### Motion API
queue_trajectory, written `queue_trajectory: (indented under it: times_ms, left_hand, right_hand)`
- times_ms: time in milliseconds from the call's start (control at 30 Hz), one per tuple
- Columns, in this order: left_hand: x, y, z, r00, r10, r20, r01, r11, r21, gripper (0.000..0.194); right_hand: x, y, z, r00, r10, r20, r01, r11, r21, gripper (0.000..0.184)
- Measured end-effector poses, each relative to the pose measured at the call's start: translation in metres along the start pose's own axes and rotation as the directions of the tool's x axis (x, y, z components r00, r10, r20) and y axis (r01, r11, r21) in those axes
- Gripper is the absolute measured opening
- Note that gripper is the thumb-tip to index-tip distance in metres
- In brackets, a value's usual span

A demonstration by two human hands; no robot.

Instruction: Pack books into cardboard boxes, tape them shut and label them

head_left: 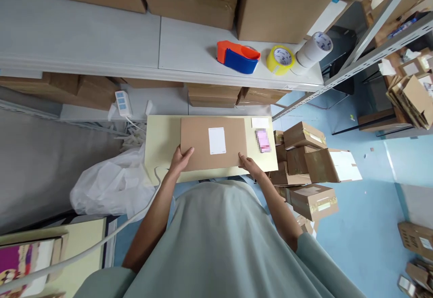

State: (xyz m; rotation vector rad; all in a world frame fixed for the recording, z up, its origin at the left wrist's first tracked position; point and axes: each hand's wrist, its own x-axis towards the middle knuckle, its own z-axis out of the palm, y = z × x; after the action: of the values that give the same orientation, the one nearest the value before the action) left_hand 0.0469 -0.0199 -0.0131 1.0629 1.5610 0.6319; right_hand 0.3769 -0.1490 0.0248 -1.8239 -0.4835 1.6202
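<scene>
A flat brown cardboard box (196, 140) with a white label (217, 140) on its top lies on the pale yellow table (162, 144). My left hand (181, 159) grips its near left corner, the thumb resting on top and the fingers hidden beneath or behind the edge. At the near right corner, my right hand (249, 164) holds the box the same way, with its thumb at the edge. To the right of the box on the table lie a pink item (263, 140), blurred out, and a white slip of paper (259, 123).
On the shelf (111, 32) above stand an orange and blue tape dispenser (238, 57), a yellow tape roll (280, 60) and white rolls (314, 50). A power strip (123, 103) sits below. Stacked boxes (306, 153) are at right, a white plastic bag (111, 183) at left. A pale cable (111, 235) crosses my left forearm.
</scene>
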Motion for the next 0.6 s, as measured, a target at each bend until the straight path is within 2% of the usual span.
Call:
queue_trajectory:
  times_ms: [100,167,233,300,367,467,533,600]
  left_hand:
    - [0.001,0.004,-0.002,0.999,0.006,-0.045,-0.002,0.996,0.09,0.069]
    - [-0.001,0.012,0.001,0.988,0.052,-0.149,-0.02,0.977,0.212,0.084]
    - [-0.006,0.026,0.011,0.951,0.161,-0.265,-0.064,0.939,0.339,0.094]
    - [-0.014,0.044,0.032,0.903,0.284,-0.323,-0.13,0.896,0.424,0.089]
    - [-0.022,0.066,0.063,0.879,0.362,-0.311,-0.199,0.87,0.452,0.07]
    - [-0.03,0.098,0.125,0.902,0.396,-0.173,-0.3,0.861,0.41,0.045]
    - [-0.033,0.115,0.171,0.905,0.423,-0.037,-0.383,0.851,0.359,0.045]
    - [-0.032,0.124,0.216,0.907,0.412,0.086,-0.417,0.854,0.311,0.054]
  right_hand:
    - [-0.001,-0.006,-0.009,0.988,0.012,0.154,-0.016,1.0,0.02,0.07]
    - [0.002,-0.011,-0.02,0.973,0.054,0.226,-0.038,0.996,-0.078,0.076]
    - [0.011,-0.015,-0.036,0.964,0.075,0.257,-0.029,0.984,-0.178,0.081]
    - [0.024,-0.017,-0.056,0.972,0.035,0.231,0.017,0.976,-0.219,0.086]
    - [0.041,-0.018,-0.078,0.987,-0.047,0.152,0.079,0.974,-0.212,0.089]
    - [0.067,-0.018,-0.113,0.985,-0.174,0.018,0.174,0.968,-0.179,0.088]
    - [0.082,-0.021,-0.135,0.969,-0.241,-0.054,0.229,0.959,-0.169,0.081]
    - [0.096,-0.025,-0.155,0.947,-0.295,-0.123,0.274,0.948,-0.164,0.073]
